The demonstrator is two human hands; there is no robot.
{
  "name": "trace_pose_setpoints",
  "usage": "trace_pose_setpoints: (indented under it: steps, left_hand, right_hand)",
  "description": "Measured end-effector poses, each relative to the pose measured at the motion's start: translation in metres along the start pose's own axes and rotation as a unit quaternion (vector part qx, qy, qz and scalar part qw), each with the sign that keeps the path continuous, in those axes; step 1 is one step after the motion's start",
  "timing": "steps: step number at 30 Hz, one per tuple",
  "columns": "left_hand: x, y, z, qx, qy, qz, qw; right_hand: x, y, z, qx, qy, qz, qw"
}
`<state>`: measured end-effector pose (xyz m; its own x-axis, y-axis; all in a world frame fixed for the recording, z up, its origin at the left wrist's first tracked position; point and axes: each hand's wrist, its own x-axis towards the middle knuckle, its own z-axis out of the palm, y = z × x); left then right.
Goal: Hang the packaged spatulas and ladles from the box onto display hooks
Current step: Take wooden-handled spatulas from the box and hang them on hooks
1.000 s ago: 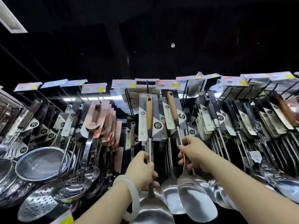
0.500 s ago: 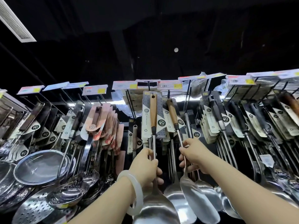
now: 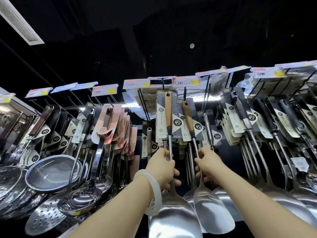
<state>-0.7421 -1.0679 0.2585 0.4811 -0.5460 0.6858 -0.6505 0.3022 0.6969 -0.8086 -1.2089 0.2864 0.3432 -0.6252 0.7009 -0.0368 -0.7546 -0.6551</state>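
Observation:
My left hand (image 3: 162,168) grips the steel shaft of a wooden-handled spatula (image 3: 168,114) on a grey-and-white card, held upright with its card top up at a black display hook (image 3: 163,84). Its blade (image 3: 173,215) hangs below my wrist. My right hand (image 3: 206,163) grips the shaft of a second wooden-handled spatula (image 3: 187,115), tilted left, whose card sits on the neighbouring hook (image 3: 185,93). That spatula's blade (image 3: 211,208) points down. I cannot tell whether the left spatula's card hole is over the hook. The box is out of view.
Rows of carded utensils fill the hooks: black-handled ladles (image 3: 264,117) on the right, pink-carded ladles (image 3: 109,121) on the left. Strainers (image 3: 51,172) and a skimmer (image 3: 46,217) hang at lower left. Price tags (image 3: 136,83) line the hook ends.
Both hands have lifted their spatulas higher towards the hooks, and the left spatula's card now reaches the hook. The view has tilted upward.

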Motion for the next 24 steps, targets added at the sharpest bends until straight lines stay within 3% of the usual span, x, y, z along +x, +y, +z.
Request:
trace_pose_setpoints:
  steps: [7,10,12,14,16,19,21,24]
  left_hand:
    - [0.002,-0.005,-0.001,-0.008,-0.004,-0.013,1.000]
    - [0.002,-0.007,0.000,-0.009,-0.011,-0.012,1.000]
    - [0.001,-0.005,0.003,-0.018,-0.019,-0.014,1.000]
    - [0.001,0.000,0.007,-0.019,-0.025,-0.008,0.999]
    - [0.002,0.005,0.012,-0.025,-0.026,-0.005,0.999]
    - [0.006,0.012,0.024,-0.052,-0.035,-0.008,0.998]
    - [0.007,0.016,0.034,-0.071,-0.054,-0.013,0.996]
    - [0.007,0.020,0.052,-0.062,-0.074,-0.013,0.995]
  right_hand:
    - [0.009,0.018,0.016,-0.020,0.048,-0.008,0.999]
    - [-0.006,0.018,0.014,-0.139,0.105,-0.049,0.983]
    - [-0.027,0.013,0.006,-0.106,0.134,-0.110,0.979]
    - [-0.051,0.008,-0.003,-0.010,0.075,-0.144,0.987]
    - [-0.073,0.008,-0.013,0.072,-0.044,-0.132,0.988]
    - [-0.097,0.023,-0.023,0.027,-0.176,-0.132,0.975]
    - [-0.107,0.034,-0.025,-0.012,-0.191,-0.148,0.970]
    - [-0.111,0.048,-0.025,0.018,-0.152,-0.150,0.977]
